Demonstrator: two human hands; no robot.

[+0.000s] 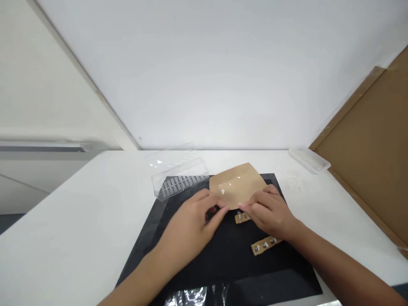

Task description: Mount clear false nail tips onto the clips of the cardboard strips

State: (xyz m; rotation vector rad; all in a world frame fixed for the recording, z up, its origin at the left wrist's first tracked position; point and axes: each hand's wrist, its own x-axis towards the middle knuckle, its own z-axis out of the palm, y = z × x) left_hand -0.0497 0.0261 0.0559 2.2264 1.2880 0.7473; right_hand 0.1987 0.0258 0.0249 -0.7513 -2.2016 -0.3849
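The left hand (188,229) and right hand (270,212) sit over a black mat (223,259). The right grips the near edge of a tan card (237,185); the left's hold cannot be determined. One studded tan strip (264,245) lies loose on the mat, another (241,218) beneath the fingertips.

The head-worn camera looks forward and down over a white table (63,238).

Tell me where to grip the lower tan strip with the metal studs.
Pinch the lower tan strip at its bare left end with the fingers, coming from above and the near side. It lies flat on the black mat, studs along its middle, so that end is free, while the right hand sits just above the other end.
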